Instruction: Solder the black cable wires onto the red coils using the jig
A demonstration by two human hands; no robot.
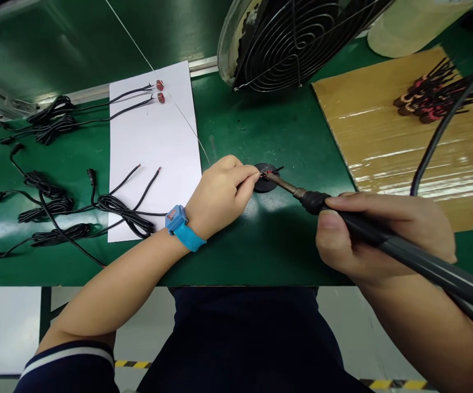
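Note:
My left hand [228, 188], with a blue wrist strap [187, 234], is pinched closed at the edge of a small round black disc [266, 185]. A thin solder wire [185, 119] runs down to this hand and goes out of sight behind it; the fingers hide its end. On the disc lies a small red and black part [270, 172] with a dark lead sticking out. My right hand [384, 232] is wrapped round the handle of a soldering iron [359, 226]. The iron's tip reaches the small part, close to my left fingertips.
Coiled black cables [125, 210] lie at left, partly on a white sheet [154, 131] with two red ring parts [160, 91]. A black fan [297, 46] stands at the back. Several wired parts [425, 98] rest on brown cardboard [367, 131]. The iron's cord [437, 136] arcs at right.

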